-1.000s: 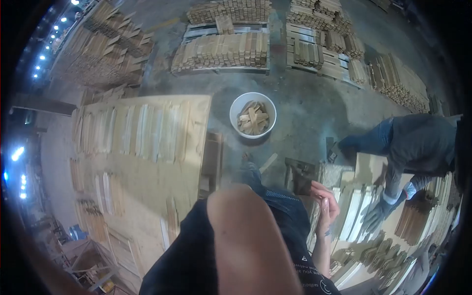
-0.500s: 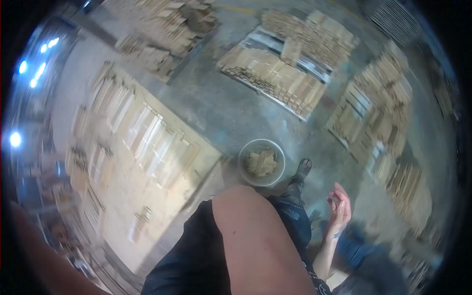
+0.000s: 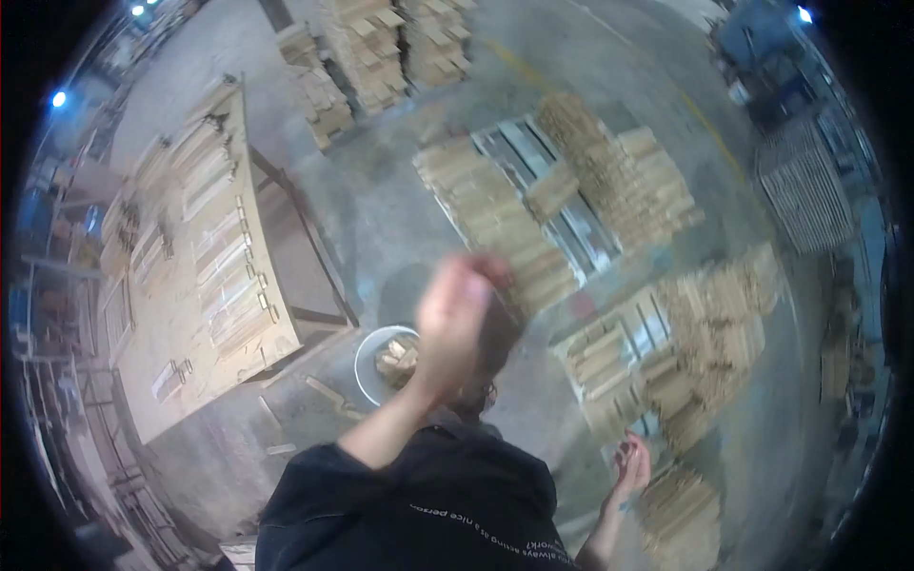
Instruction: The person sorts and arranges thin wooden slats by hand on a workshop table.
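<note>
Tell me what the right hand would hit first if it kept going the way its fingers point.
Likely the stacked wood pieces just beside the right hand; depth is unclear in this blurred view.

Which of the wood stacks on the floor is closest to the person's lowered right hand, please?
The low stack just beside the right hand, at the picture's lower right; the other stacks lie farther up the floor.

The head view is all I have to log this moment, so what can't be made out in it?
- Left hand: motion-blurred; grip unreadable.
- White bucket: half hidden behind that arm; contents unclear.
- Right hand: small, blurred near the wood stacks; touching or apart unclear.
- Table: pieces too small to identify.
</note>
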`<state>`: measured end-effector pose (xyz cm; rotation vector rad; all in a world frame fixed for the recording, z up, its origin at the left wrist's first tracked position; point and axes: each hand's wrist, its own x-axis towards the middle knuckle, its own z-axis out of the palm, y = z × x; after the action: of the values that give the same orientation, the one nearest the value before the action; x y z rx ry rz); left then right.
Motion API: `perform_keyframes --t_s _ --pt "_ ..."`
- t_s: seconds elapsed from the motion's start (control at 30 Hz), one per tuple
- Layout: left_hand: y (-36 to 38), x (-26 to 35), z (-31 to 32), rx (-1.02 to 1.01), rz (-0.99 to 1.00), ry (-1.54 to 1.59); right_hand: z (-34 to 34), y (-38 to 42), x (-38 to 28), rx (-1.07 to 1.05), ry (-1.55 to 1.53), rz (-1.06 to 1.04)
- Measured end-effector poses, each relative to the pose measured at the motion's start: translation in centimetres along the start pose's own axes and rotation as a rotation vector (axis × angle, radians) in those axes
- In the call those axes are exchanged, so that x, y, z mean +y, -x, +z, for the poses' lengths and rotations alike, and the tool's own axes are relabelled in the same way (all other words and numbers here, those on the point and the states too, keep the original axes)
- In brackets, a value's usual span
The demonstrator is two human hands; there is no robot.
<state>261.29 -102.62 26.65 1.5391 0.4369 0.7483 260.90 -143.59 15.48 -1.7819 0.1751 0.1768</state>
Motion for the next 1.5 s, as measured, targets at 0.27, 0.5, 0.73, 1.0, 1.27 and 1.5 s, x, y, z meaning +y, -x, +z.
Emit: perform_keyframes --t_s 0.27,0.5,0.73,1.0,1.27,1.5 --pt "6.4 -12.8 -8.4 -0.779 -0.571 -1.239 8.2 -9.2 -3.2 -0.257 0.069 -0.162" --pt "-3.7 -18.5 -14.1 -0.356 -0.172 -1.054 24.2 -14.3 -6.0 -0.585 0.128 -0.283" --pt "-16.6 -23.1 -23.6 -0.195 -0.198 -1.025 46.6 -23.4 -6.8 -0.773 0.172 -0.302" --pt "-22.0 -16.9 -39.3 0.716 -0.423 -0.858 85.6 -18.4 -18.2 -1.430 0.243 -0.494" --pt "-26.7 -21.0 -48.1 1.498 -0.592 -0.503 114.0 -5.0 -16.5 -1.644 0.230 -1.526" --pt "-33.7 -22.5 -51.6 1.818 -0.635 -0.224 123.9 -7.1 -12.1 -2.294 0.586 -0.688"
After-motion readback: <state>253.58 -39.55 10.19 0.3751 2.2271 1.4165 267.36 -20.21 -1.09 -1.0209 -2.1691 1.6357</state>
